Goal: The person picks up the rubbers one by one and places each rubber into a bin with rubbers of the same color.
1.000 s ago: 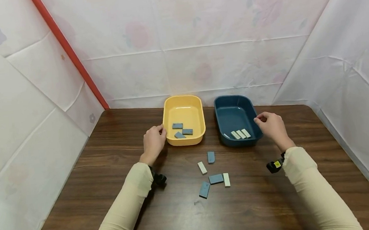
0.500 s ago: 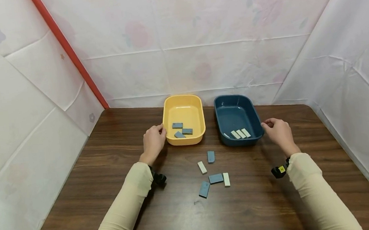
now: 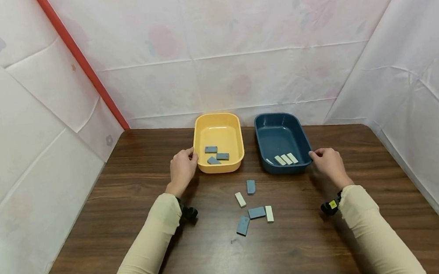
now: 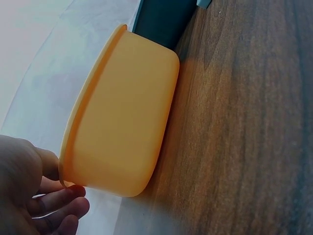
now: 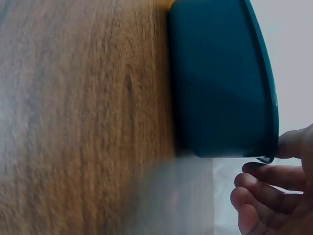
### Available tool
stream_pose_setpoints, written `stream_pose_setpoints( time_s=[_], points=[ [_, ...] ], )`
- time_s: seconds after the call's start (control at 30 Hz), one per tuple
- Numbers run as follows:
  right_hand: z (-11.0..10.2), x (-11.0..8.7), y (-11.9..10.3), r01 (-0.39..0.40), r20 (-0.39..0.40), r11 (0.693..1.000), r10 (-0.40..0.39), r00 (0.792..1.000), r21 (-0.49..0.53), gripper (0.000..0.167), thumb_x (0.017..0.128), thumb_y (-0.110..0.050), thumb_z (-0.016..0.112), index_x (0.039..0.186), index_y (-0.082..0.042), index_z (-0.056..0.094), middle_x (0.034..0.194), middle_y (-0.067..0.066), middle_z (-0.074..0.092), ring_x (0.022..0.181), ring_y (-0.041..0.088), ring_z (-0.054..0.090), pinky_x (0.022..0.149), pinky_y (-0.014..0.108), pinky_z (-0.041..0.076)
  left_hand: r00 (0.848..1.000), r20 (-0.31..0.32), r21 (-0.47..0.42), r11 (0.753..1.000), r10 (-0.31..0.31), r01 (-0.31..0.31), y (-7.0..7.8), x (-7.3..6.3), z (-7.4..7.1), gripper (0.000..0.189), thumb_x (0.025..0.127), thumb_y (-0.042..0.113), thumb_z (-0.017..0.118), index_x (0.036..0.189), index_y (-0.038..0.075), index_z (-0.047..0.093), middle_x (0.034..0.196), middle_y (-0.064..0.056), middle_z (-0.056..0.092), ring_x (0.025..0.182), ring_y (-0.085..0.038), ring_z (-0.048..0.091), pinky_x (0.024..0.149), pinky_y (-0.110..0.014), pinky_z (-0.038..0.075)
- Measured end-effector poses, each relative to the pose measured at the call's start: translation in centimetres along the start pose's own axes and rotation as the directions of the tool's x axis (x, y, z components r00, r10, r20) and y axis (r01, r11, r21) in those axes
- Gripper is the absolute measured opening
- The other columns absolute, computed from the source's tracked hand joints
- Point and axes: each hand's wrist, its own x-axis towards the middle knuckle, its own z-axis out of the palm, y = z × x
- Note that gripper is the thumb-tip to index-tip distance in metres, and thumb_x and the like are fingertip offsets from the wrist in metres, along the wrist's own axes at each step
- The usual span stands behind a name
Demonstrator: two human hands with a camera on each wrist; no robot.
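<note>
Head cam: on my head, forward and down, farthest back, gets most of the table [image 3: 301, 248], my left hand [image 3: 183, 169] and right hand [image 3: 328, 165]. Left wrist cam [image 3: 189, 213]: close, rolled sideways, facing outside of yellow tub [image 4: 122, 112]. Right wrist cam [image 3: 330, 207]: same, on blue tub [image 5: 220, 78]. Head shares both tubs; left wrist catches some blue.

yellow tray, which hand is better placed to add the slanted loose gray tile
Likely the left hand: nearer the slanted gray tile and at the yellow tray, whose rim it must release; the right hand pinches the blue tray.
</note>
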Motion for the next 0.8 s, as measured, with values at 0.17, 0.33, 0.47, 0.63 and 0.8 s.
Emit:
stream_pose_setpoints(
  time_s=[0.17,0.33,0.47,0.63,0.8],
  points=[
    [0.4,0.1,0.0,0.004,-0.03,1.0,-0.003,1.0,0.025,0.046,0.103,-0.03,0.044,0.12,0.009,0.063,0.114,0.029,0.066,0.099,0.04,0.062,0.081,0.05,0.05,1.0,0.003,-0.013,1.0,0.004,-0.004,-0.1,0.3,-0.1,0.032,0.094,0.016,0.058,0.12,0.002,0.069,0.097,-0.014,0.072,0.08,-0.028,0.066,0.071,-0.042,0.053],
    [0.6,0.0,-0.1,0.004,-0.054,0.999,-0.002,0.999,0.036,0.044,0.103,-0.028,0.045,0.118,0.008,0.065,0.109,0.028,0.068,0.096,0.038,0.062,0.08,0.049,0.049,1.0,0.001,0.005,1.0,0.027,-0.027,0.0,0.2,-0.2,0.03,0.094,0.016,0.06,0.118,0.001,0.069,0.099,-0.015,0.069,0.087,-0.03,0.064,0.078,-0.045,0.051],
    [0.6,-0.1,0.0,0.004,-0.058,0.999,-0.002,0.998,0.039,0.044,0.103,-0.028,0.044,0.118,0.009,0.065,0.109,0.028,0.068,0.096,0.039,0.061,0.08,0.049,0.049,0.999,-0.003,0.016,0.999,0.052,-0.052,0.5,0.1,-0.3,0.031,0.093,0.017,0.062,0.119,0.002,0.069,0.11,-0.018,0.066,0.099,-0.034,0.06,0.088,-0.048,0.048],
    [0.7,-0.1,0.1,0.013,-0.063,0.999,-0.01,0.998,0.041,0.045,0.103,-0.029,0.044,0.119,0.009,0.064,0.107,0.028,0.068,0.096,0.038,0.061,0.081,0.049,0.049,0.996,0.018,-0.018,0.996,0.084,-0.084,1.6,0.0,-0.6,0.032,0.094,0.018,0.062,0.121,0.003,0.068,0.118,-0.019,0.064,0.103,-0.035,0.057,0.091,-0.049,0.046],
    [0.7,-0.2,0.1,0.021,-0.068,0.999,-0.017,0.998,0.049,0.045,0.103,-0.029,0.044,0.118,0.008,0.064,0.105,0.027,0.068,0.093,0.037,0.061,0.08,0.048,0.049,0.991,0.051,-0.032,0.992,0.126,-0.124,2.5,-0.2,-0.6,0.032,0.095,0.021,0.061,0.122,0.005,0.068,0.113,-0.017,0.064,0.098,-0.032,0.057,0.085,-0.046,0.047]
  ],
)
